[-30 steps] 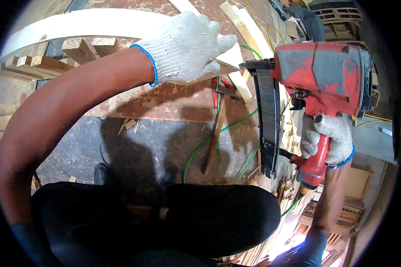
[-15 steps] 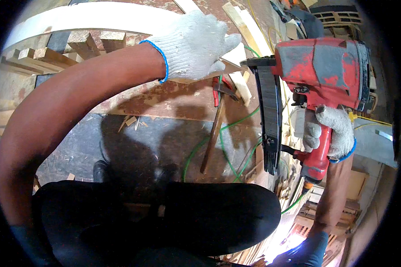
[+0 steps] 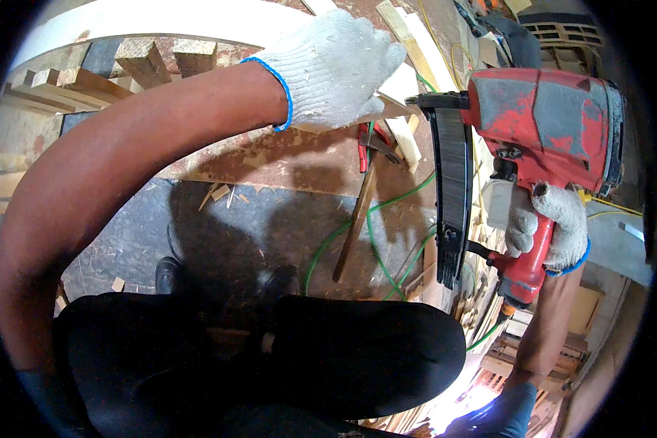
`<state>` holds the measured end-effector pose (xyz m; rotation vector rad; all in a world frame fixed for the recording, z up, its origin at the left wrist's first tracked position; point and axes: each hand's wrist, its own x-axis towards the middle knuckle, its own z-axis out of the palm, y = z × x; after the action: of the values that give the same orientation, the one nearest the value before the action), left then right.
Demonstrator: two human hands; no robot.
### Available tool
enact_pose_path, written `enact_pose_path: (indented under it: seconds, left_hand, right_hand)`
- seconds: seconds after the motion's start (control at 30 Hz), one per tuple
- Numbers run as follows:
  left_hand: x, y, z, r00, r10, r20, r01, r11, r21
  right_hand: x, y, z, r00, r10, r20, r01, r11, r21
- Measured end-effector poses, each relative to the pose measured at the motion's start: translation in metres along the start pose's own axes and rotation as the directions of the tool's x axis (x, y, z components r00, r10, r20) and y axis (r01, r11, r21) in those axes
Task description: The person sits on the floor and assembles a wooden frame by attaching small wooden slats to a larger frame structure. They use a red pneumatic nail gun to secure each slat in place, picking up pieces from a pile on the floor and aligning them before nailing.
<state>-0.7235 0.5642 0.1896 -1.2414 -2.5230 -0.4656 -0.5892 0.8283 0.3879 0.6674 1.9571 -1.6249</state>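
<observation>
My right hand (image 3: 551, 226), in a white knit glove, grips the handle of a worn red nail gun (image 3: 547, 131) held up at the right, its black magazine (image 3: 449, 197) hanging down. My left hand (image 3: 332, 69), also gloved, reaches across and rests on a pale wooden strip (image 3: 398, 91) at the top middle. A curved white wooden piece (image 3: 160, 25) arcs along the top, with short wooden blocks (image 3: 142, 62) below it. My legs in black trousers (image 3: 270, 358) fill the bottom.
A hammer with a wooden handle (image 3: 358, 219) lies on the dark floor beside a green hose (image 3: 376, 233). A rusty brown board (image 3: 292, 160) runs under my left arm. Wood offcuts lie at the lower right (image 3: 489, 358) and left edge (image 3: 0, 186).
My left hand has shifted a little right and up along the wooden strip. The nail gun in my right hand has risen slightly and come closer.
</observation>
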Motion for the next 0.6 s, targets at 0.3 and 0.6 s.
enact_pose_path:
  seconds: [0.3,0.6]
  left_hand:
    - [-0.001,0.003,-0.003,0.999,-0.026,0.038,0.027,1.0,-0.014]
    - [-0.008,-0.005,-0.001,0.999,-0.034,0.037,0.033,0.999,0.019]
  right_hand:
    - [-0.001,-0.003,-0.007,0.999,0.032,0.038,-0.031,0.998,-0.047]
    - [0.005,0.003,0.005,0.999,0.011,0.049,-0.01,1.0,-0.009]
